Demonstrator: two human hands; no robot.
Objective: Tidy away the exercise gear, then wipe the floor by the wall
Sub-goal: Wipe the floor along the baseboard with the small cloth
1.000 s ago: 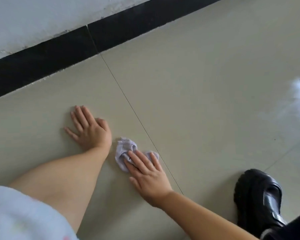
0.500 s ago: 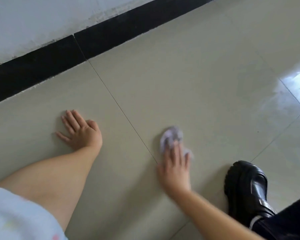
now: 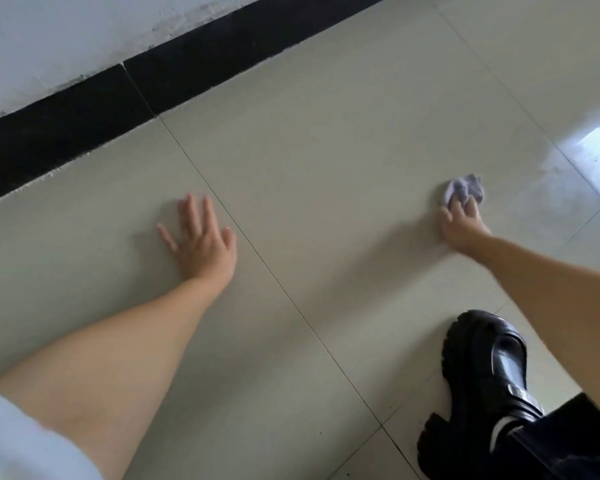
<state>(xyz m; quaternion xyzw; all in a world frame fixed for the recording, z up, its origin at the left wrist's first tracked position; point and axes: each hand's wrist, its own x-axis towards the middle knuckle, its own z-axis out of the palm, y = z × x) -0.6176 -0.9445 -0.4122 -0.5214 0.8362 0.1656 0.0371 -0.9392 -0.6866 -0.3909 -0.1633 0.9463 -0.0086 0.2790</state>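
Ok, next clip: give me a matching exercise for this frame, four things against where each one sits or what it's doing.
Things:
1. left hand
2. right hand
3. cloth
4. black shoe

States:
A. bunched under fingers, near the bright reflection
B. planted bottom right on the tile
C. flat on the floor, fingers spread
D. pressing on the purple rag, arm stretched out

Pairs: 1-C, 2-D, 3-A, 4-B

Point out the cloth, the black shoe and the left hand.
cloth (image 3: 465,188), head view, on the crumpled purple fabric above the fingers.
black shoe (image 3: 492,372), head view, on the glossy upper.
left hand (image 3: 201,244), head view, on the back of the hand, flat on the floor.
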